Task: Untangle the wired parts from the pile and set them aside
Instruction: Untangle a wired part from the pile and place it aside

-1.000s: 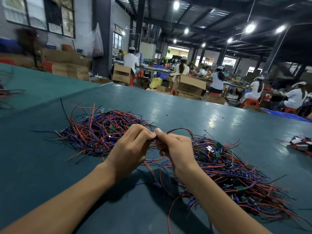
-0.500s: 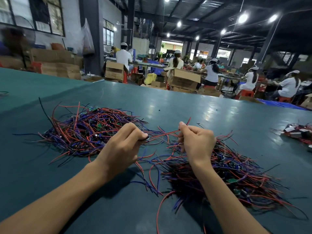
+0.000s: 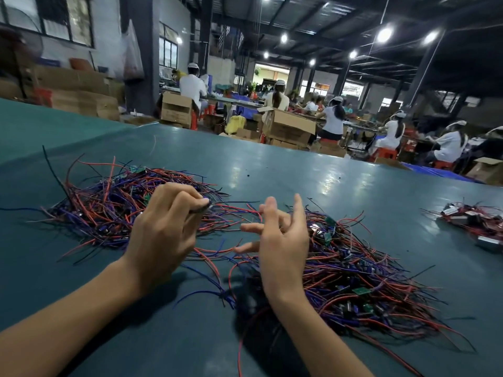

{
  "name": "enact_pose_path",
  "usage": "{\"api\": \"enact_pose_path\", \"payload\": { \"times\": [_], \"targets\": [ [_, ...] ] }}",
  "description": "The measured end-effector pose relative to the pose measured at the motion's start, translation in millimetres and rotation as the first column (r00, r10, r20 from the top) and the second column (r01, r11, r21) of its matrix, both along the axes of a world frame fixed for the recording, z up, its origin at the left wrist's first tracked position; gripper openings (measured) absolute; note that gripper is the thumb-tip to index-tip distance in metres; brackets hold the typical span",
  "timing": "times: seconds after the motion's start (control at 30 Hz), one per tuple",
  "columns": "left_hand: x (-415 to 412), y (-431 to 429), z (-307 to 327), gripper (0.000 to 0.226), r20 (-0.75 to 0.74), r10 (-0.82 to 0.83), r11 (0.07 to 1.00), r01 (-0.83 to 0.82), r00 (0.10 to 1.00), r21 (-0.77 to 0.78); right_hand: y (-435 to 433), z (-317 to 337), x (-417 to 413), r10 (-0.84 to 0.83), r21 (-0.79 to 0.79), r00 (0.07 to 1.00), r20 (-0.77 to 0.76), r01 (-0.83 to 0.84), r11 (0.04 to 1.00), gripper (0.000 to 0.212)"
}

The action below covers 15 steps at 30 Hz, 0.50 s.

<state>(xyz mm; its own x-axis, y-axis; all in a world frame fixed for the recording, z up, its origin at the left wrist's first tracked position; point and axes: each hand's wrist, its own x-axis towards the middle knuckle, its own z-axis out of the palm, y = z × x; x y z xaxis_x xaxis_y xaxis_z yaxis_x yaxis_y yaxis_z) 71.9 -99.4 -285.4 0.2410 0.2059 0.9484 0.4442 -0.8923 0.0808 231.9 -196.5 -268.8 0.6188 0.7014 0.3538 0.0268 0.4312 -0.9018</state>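
The right hand (image 3: 283, 246) hovers with its fingers spread and holds nothing. At its 9 o'clock, the left hand (image 3: 163, 238) pinches 1 dark wired part (image 3: 204, 208) between thumb and fingertips. The tangled pile (image 3: 367, 284) lies on the table (image 3: 272, 164) at 4 o'clock of the right hand. A 2nd heap (image 3: 103, 205) lies at 10 o'clock of the left hand. A 3rd cluster (image 3: 473, 221) sits well apart at 2 o'clock.

Handling, as judged: the parts are light; the leads are thin, limp and prone to snag. Grip the small body or board, not a lead. Draw slowly.

Left hand (image 3: 163, 235) pinches wired part (image 3: 202, 208); right hand (image 3: 280, 240) spread
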Motion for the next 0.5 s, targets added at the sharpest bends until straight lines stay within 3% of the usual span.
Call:
{"api": "enact_pose_path", "payload": {
  "times": [0.07,0.13,0.2,0.3,0.37,0.5],
  "targets": [
    [3.1,-0.9,0.7,0.014,0.033,-0.022,0.999,0.023,0.999,-0.026,-4.8,2.4,-12.7,-0.148,0.135,0.975,0.163,0.127,0.983,0.043],
    [5.7,-4.3,2.2,0.014,0.055,-0.054,0.998,0.056,0.997,-0.042,-7.6,0.3,-16.9,-0.302,0.229,0.870,0.390,0.226,0.947,0.019],
    [6.6,-7.0,3.1,0.015,0.069,-0.079,0.994,0.083,0.994,-0.068,-10.2,-3.7,-21.5,-0.154,0.125,0.861,0.485,0.106,0.986,0.019],
    [7.7,-10.6,1.0,0.017,0.056,-0.120,0.990,0.124,0.991,-0.073,-10.8,1.1,-29.7,0.210,-0.111,0.956,0.207,-0.190,0.976,0.025],
    [9.5,-12.9,0.5,0.019,0.022,-0.176,0.983,0.177,0.984,-0.046,-7.9,4.4,-26.1,0.268,-0.093,0.962,0.060,-0.261,0.961,0.022],
    [13.8,-18.0,2.3,0.026,-0.047,-0.217,0.975,0.214,0.975,-0.060,-7.0,11.6,-13.6,0.267,-0.074,0.962,-0.054,-0.270,0.960,0.017]
  ]
}}
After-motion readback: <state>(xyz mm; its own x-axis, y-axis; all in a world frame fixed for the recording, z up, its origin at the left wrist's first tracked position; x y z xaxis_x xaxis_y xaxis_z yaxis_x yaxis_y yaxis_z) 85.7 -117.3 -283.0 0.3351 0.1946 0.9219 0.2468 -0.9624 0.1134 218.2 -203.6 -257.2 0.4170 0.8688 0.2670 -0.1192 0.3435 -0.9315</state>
